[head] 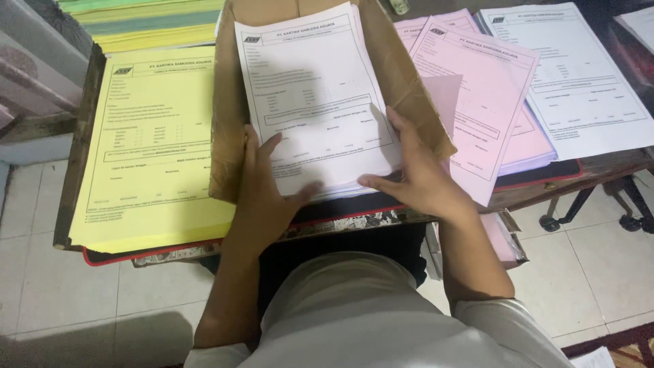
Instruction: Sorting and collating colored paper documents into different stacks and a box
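Note:
A stack of white printed forms (pixel 310 95) lies on an open sheet of brown wrapping paper (pixel 228 123) on the table in front of me. My left hand (pixel 262 187) grips the stack's near left corner, thumb on top. My right hand (pixel 415 174) holds the near right corner, fingers spread along the lower edge. Both hands press the stack from its two sides.
A thick yellow form pile (pixel 146 150) lies to the left, pink forms (pixel 487 88) to the right, another white pile (pixel 572 75) at far right. Coloured paper stacks (pixel 146 24) sit at the back left. Table edge (pixel 68 204), tiled floor and chair castors (pixel 630 221) lie below.

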